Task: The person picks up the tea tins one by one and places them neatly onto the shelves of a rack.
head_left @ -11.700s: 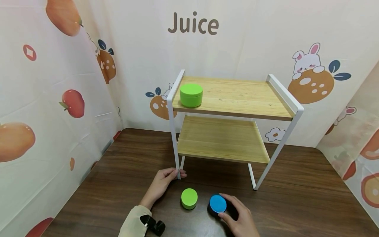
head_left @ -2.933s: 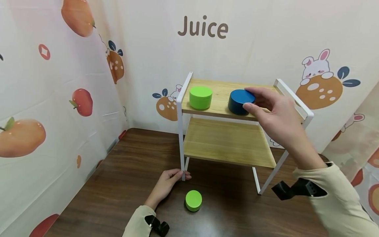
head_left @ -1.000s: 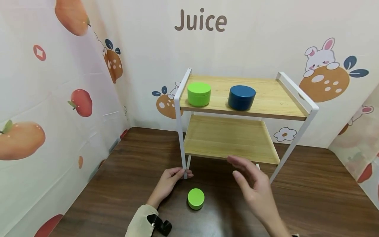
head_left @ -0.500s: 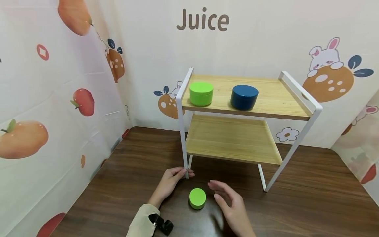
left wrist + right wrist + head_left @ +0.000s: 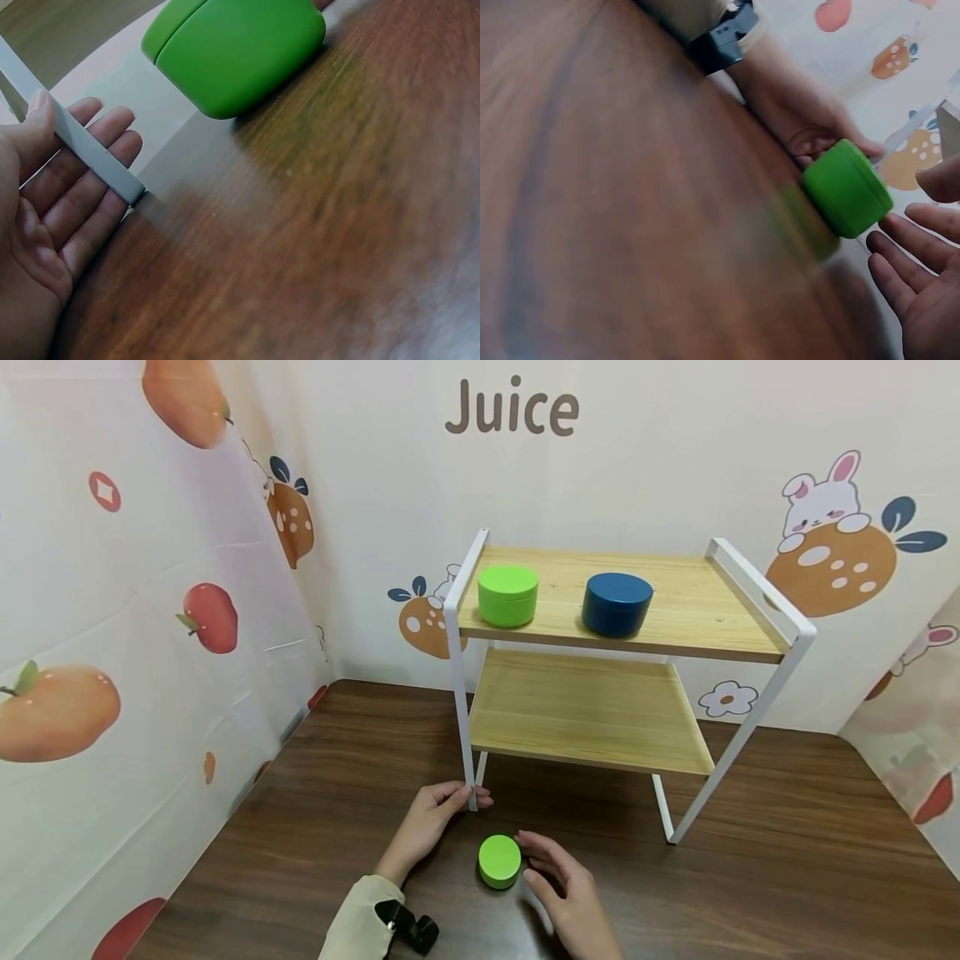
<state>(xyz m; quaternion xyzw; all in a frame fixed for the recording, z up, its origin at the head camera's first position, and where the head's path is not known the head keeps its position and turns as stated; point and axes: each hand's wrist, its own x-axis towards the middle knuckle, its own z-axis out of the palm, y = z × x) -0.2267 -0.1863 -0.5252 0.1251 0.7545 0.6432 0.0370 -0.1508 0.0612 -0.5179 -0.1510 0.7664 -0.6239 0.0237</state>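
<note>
My left hand (image 5: pixel 424 823) grips the foot of the white front-left leg (image 5: pixel 88 150) of a two-tier shelf (image 5: pixel 592 710), thumb on one side and fingers behind. A small round green lidded tin (image 5: pixel 499 862) stands upright on the table between my hands. Just right of that tin is my right hand (image 5: pixel 567 893), holding nothing, thumb and fingers spread apart. The right wrist view shows its fingertips (image 5: pixel 885 244) close by the tin; whether they touch it I cannot tell. On the top board sit another green tin (image 5: pixel 507 597) at the left and a dark blue tin (image 5: pixel 617 605) near the middle.
The lower board (image 5: pixel 588 710) of the shelf bears nothing. Dark brown wood-grain table (image 5: pixel 810 860) surrounds the shelf's feet. Printed cloth walls (image 5: pixel 637 460) close off the back and both sides. A black wrist camera (image 5: pixel 408 928) sits on the left sleeve.
My right hand carried the blue tin from the table to the top board and let go. It then came down leftward to beside the small green tin. My left hand kept its grip.
</note>
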